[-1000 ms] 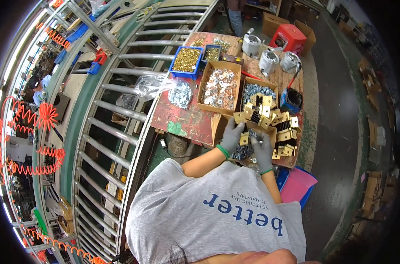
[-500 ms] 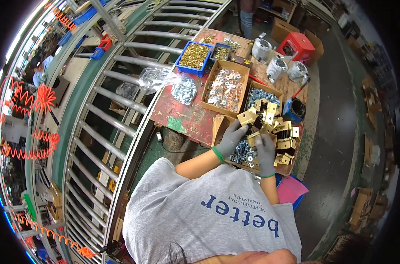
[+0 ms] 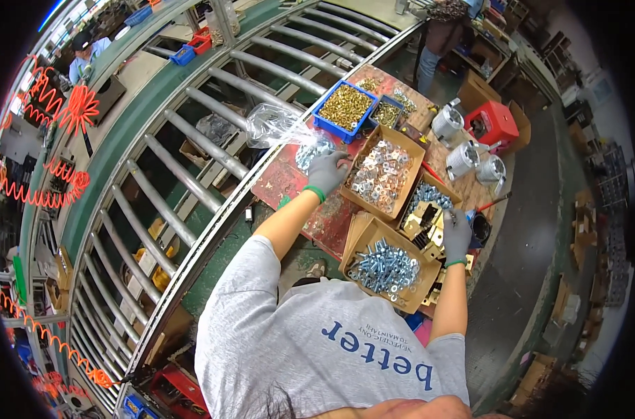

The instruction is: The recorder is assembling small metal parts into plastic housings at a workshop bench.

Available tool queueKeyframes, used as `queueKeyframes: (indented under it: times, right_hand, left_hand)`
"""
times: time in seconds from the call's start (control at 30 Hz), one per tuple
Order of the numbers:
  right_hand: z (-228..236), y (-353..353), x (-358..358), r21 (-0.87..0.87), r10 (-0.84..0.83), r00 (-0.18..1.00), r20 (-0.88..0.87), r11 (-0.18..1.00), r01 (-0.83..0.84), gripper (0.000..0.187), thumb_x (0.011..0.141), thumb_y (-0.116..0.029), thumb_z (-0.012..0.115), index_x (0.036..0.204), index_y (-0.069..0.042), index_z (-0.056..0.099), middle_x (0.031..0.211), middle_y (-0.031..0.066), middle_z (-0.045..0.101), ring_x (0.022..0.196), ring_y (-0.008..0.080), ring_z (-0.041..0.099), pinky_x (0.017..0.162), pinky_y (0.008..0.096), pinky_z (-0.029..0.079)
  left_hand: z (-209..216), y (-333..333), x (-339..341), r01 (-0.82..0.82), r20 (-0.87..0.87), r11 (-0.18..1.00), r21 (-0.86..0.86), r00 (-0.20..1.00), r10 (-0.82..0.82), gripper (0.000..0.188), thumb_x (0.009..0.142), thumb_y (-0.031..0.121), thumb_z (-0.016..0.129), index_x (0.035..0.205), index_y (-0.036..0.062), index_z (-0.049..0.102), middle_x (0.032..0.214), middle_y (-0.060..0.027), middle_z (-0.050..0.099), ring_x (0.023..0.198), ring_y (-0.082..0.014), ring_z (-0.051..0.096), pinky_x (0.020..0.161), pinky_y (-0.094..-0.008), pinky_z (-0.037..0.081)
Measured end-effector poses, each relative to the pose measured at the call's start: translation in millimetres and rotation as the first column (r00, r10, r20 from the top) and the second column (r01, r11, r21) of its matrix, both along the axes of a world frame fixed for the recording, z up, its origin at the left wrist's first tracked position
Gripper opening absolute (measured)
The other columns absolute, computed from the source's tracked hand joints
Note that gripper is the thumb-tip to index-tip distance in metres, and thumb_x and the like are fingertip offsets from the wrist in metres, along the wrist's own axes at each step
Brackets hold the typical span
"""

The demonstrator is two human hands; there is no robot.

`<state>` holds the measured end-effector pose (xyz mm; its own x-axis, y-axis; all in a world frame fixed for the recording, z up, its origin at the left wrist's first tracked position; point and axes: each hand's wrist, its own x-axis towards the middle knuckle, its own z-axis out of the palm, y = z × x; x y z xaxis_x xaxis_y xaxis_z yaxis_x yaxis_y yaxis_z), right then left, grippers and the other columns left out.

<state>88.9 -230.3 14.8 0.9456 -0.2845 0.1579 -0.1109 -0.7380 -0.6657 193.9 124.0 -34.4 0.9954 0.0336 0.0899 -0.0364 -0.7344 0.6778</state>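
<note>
Holding left hand (image 3: pixel 324 172), fingers parted, over bagged silvery washers (image 3: pixel 306 155); holding right hand (image 3: pixel 457 234) at gold-coloured brackets (image 3: pixel 436 236), cannot tell whether gripping.

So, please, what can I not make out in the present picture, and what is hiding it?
All in the head view:
Left gloved hand: its palm and anything in it, hidden by the hand's own back.
Right gloved hand: its grip, hidden likewise; it also covers some brass-coloured brackets.
Silvery bolts: thread detail, too small.
Pink sheet: mostly behind the grey T-shirt.
Standing co-worker: upper part, cut off by the top edge.
</note>
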Motion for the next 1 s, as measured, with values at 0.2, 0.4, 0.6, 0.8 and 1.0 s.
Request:
queueKeyframes:
  times: [0.2,0.4,0.6,0.8,1.0]
  right_hand:
    - [7.2,4.4,-15.4,-0.067,-0.067,0.998,0.01,0.995,0.067,0.027,0.093,-0.022,0.06,0.11,-0.001,0.063,0.11,0.0146,0.06,0.092,0.0239,0.063,0.08,0.0345,0.049]
    - [25.0,18.8,-76.1,0.156,-0.16,0.986,0.039,0.976,0.152,0.023,0.095,-0.015,0.057,0.109,0.002,0.064,0.1,0.0088,0.062,0.092,0.0166,0.059,0.085,0.0318,0.047]
    - [-2.9,1.9,-125.3,0.223,-0.321,0.947,-0.015,0.922,0.316,0.016,0.094,-0.011,0.057,0.102,0.001,0.065,0.094,0.0048,0.061,0.087,0.0133,0.055,0.081,0.0277,0.045]
    - [1.9,8.7,-125.9,0.261,-0.344,0.939,-0.016,0.905,0.336,0.014,0.095,-0.009,0.056,0.1,0.001,0.065,0.095,0.0032,0.059,0.081,0.0103,0.052,0.073,0.0253,0.043]
    - [19.8,25.1,-127.4,0.338,-0.368,0.925,-0.095,0.862,0.378,0.014,0.095,-0.008,0.055,0.101,0.0,0.065,0.097,0.0029,0.059,0.073,0.0073,0.053,0.063,0.0218,0.043]
  left_hand:
    - [-17.4,1.3,42.5,0.115,0.039,0.912,0.394,0.989,-0.142,0.029,0.08,0.025,0.065,0.108,0.0228,0.07,0.108,-0.0044,0.066,0.106,-0.0279,0.057,0.093,-0.0425,0.043]
    - [-36.5,-3.6,70.7,0.314,-0.113,0.768,0.558,0.946,-0.305,0.031,0.082,0.018,0.059,0.111,0.023,0.068,0.115,-0.0042,0.064,0.113,-0.0265,0.054,0.099,-0.0432,0.038]
    - [-48.9,-5.8,83.1,0.347,-0.128,0.756,0.555,0.934,-0.334,0.023,0.084,0.02,0.057,0.102,0.0193,0.071,0.11,-0.0061,0.065,0.111,-0.028,0.055,0.1,-0.0423,0.038]
    - [-46.5,18.1,67.6,0.3,0.164,0.848,0.437,0.9,-0.404,0.018,0.082,0.026,0.059,0.091,0.016,0.071,0.099,-0.0068,0.066,0.106,-0.0271,0.056,0.096,-0.0425,0.038]
    - [-44.2,27.3,63.7,0.521,0.046,0.655,0.547,0.763,-0.645,0.019,0.079,0.026,0.062,0.094,0.0178,0.072,0.1,-0.0061,0.065,0.109,-0.0274,0.054,0.1,-0.0436,0.036]
